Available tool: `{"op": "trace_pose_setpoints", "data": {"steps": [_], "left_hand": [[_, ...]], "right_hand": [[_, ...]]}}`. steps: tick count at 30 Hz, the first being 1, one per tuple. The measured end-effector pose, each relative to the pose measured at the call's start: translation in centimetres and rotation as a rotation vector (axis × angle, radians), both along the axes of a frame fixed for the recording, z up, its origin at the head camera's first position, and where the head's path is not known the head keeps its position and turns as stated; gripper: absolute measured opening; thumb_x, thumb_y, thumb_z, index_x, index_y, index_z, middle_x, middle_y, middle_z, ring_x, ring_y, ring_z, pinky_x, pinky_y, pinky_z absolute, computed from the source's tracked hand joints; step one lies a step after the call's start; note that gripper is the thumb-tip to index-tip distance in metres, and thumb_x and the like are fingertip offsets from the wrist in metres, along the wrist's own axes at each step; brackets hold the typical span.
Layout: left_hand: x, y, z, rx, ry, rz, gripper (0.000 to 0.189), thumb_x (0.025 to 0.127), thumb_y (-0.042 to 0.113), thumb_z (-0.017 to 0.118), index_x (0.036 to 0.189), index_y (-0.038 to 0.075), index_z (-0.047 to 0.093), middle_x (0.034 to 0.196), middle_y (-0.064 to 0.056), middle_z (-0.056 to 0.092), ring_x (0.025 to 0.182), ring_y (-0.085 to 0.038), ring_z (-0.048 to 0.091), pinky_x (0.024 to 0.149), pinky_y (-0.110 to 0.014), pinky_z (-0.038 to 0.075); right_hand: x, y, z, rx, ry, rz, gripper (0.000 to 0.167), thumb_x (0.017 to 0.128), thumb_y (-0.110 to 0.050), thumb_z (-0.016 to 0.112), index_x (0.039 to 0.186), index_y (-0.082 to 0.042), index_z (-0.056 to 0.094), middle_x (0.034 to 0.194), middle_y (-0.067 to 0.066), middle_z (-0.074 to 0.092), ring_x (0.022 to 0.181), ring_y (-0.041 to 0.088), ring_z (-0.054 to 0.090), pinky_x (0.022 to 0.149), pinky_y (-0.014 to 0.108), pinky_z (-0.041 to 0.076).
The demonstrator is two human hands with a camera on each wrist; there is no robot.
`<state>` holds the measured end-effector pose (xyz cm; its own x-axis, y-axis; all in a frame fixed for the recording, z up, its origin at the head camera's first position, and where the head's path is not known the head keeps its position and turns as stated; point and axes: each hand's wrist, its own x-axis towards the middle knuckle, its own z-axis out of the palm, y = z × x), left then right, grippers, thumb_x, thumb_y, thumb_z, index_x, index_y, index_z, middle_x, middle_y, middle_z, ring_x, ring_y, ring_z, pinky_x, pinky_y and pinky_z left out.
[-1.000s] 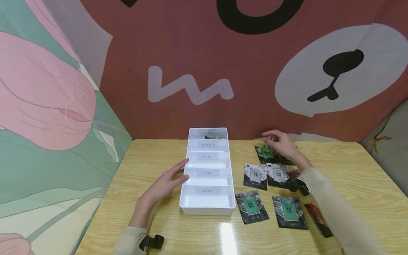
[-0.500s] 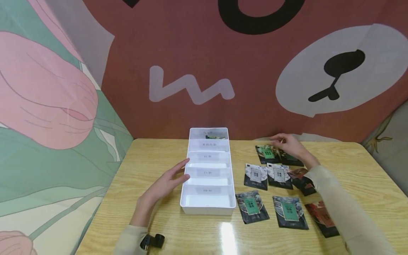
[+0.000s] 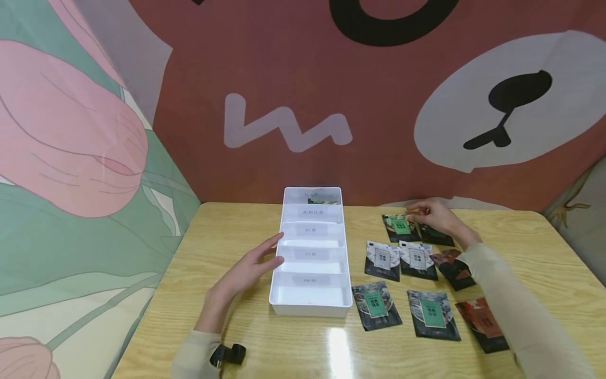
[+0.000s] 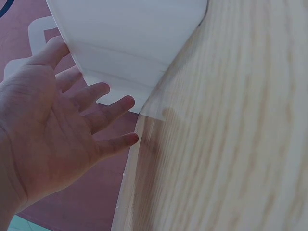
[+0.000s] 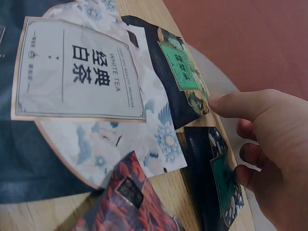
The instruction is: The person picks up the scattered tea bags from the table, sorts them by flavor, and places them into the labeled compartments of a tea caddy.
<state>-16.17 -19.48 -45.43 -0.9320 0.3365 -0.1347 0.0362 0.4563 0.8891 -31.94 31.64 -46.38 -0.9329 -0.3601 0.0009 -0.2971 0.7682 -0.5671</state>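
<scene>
A long white box [image 3: 311,311], open-topped, rests on the table [image 3: 236,226] with its short end forward, split into five compartments in a row with printed label strips. A small green-patterned packet [image 3: 323,201] shows in the farthest compartment. The person's left hand [image 3: 246,271] lies along the box's left side, fingers spread, fingertips at the rim. To the right of the box, a black, green-and-gold patterned pouch [image 3: 400,226] with a green label lies nearly flat; the thumb of the right hand [image 3: 437,216] touches its far edge. A darker green-labelled pouch [image 5: 211,178] lies just beside it, under that hand's curled fingers
</scene>
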Motion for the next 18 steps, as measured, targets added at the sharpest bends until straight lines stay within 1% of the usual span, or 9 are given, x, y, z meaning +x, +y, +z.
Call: {"op": "trace_pose_setpoints", "data": {"steps": [4, 9, 14, 18], "left_hand": [[0.06, -0.05, -0.03, 0.014, -0.005, -0.006, 0.064, 0.097, 0.051, 0.059, 0.153, 0.045, 0.029, 0.16, 0.004, 0.034, 0.143, -0.027, 0.04, 0.114, -0.055, 0.036], [0.18, -0.02, 0.06, 0.019, -0.002, -0.005, 0.064, 0.096, 0.051, 0.059, 0.153, 0.045, 0.03, 0.158, 0.004, 0.037, 0.142, -0.025, 0.042, 0.115, -0.054, 0.035], [0.22, 0.07, 0.17, 0.015, -0.007, 0.005, 0.063, 0.095, 0.053, 0.06, 0.151, 0.049, 0.031, 0.156, 0.009, 0.039, 0.142, -0.021, 0.043, 0.115, -0.052, 0.037], [0.23, 0.08, 0.19, 0.014, -0.011, 0.012, 0.062, 0.094, 0.054, 0.06, 0.149, 0.052, 0.031, 0.155, 0.012, 0.039, 0.141, -0.019, 0.043, 0.114, -0.051, 0.037]], "right_hand": [[-0.05, 0.05, 0.0, 0.003, -0.027, 0.009, 0.038, 0.098, -0.026, 0.065, 0.126, -0.001, 0.066, 0.083, 0.01, 0.057, 0.067, 0.015, 0.043, 0.062, 0.033, 0.038], [0.04, 0.02, 0.14, 0.014, -0.071, 0.004, 0.042, 0.098, -0.03, 0.064, 0.129, -0.001, 0.065, 0.087, 0.01, 0.057, 0.071, 0.017, 0.043, 0.065, 0.035, 0.038], [0.02, 0.1, 0.24, 0.03, -0.103, 0.014, 0.043, 0.099, -0.03, 0.064, 0.13, 0.001, 0.063, 0.084, 0.008, 0.054, 0.071, 0.018, 0.041, 0.065, 0.036, 0.036], [-0.06, 0.12, 0.23, 0.03, -0.107, 0.03, 0.042, 0.098, -0.027, 0.065, 0.129, 0.002, 0.063, 0.08, 0.006, 0.052, 0.068, 0.016, 0.04, 0.064, 0.035, 0.035]]}}
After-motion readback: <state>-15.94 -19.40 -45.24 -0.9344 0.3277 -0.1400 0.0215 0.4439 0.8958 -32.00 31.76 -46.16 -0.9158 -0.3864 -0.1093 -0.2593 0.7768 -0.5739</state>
